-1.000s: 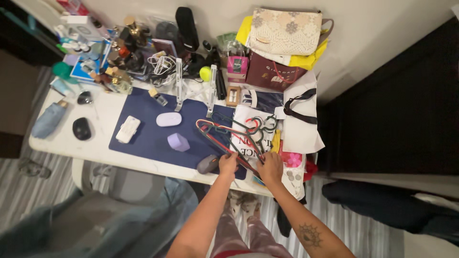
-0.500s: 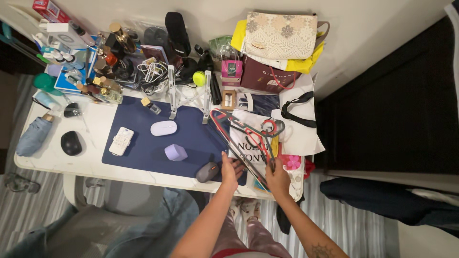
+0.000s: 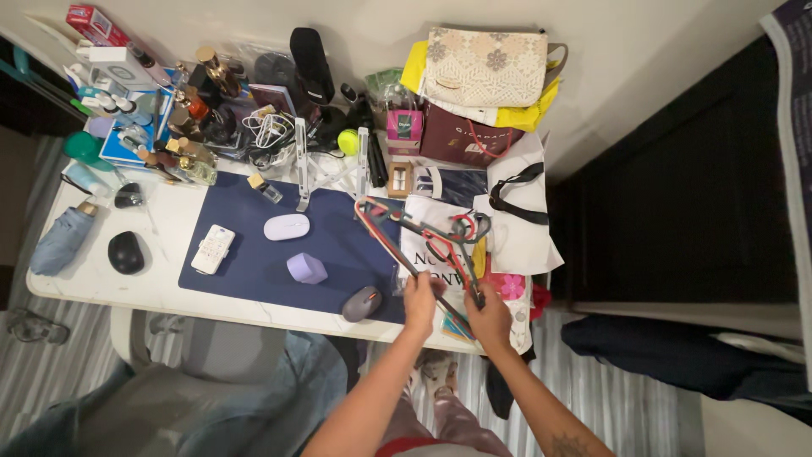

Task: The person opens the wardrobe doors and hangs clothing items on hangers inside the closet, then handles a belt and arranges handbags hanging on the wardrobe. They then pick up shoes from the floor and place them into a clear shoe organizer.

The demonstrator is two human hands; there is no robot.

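A bundle of wire clothes hangers (image 3: 425,239), red, green and grey, lies tilted over the right part of the white desk (image 3: 161,292). My left hand (image 3: 420,301) grips the lower bars of the bundle near the desk's front edge. My right hand (image 3: 488,318) holds the same bundle just to the right, by the long side bars. The hooks (image 3: 468,225) point away from me, above a white printed bag (image 3: 423,258). A grey mouse (image 3: 362,303) sits just left of my left hand.
A navy desk mat (image 3: 254,279) carries a white mouse (image 3: 286,227), a lilac block (image 3: 306,268) and a white remote (image 3: 212,249). Bottles, cables and boxes crowd the back left; bags (image 3: 482,68) pile at the back right. A black mouse (image 3: 125,251), folded umbrella (image 3: 61,239), grey chair (image 3: 169,381).
The view has shifted so the desk sits lower and further right in frame. Both hands still grip the hangers, which have slid slightly right along the desk's front edge.
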